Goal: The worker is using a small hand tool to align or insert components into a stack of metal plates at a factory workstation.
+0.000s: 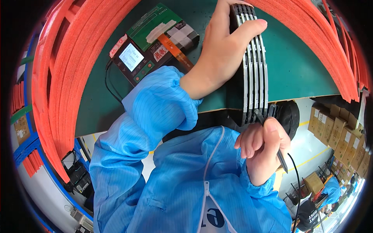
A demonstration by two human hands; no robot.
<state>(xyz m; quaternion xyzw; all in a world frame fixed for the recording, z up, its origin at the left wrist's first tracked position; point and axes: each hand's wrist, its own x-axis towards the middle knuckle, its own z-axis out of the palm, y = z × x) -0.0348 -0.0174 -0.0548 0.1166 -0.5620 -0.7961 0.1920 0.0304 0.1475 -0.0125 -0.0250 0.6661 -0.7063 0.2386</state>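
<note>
My left hand (223, 54) is wrapped around the upper part of a stack of thin black panels (255, 83) with silvery edges, its thumb lying across those edges. The stack stands on its side at the front of the green table, edges facing me. At its near end, my right hand (264, 145) pinches a slim dark pointed tool (283, 161). The tool's tip touches or lies very near the panels' lower edges; its exact kind is hard to make out. Its rear end sticks out below my right hand.
A black tester box with a lit screen (131, 57), a green circuit board (149, 25) and an orange flex cable (173, 48) sit at the left of the green table (299, 73). Red foam strips (83, 50) curve along both sides. Cardboard boxes (338, 134) stand at right.
</note>
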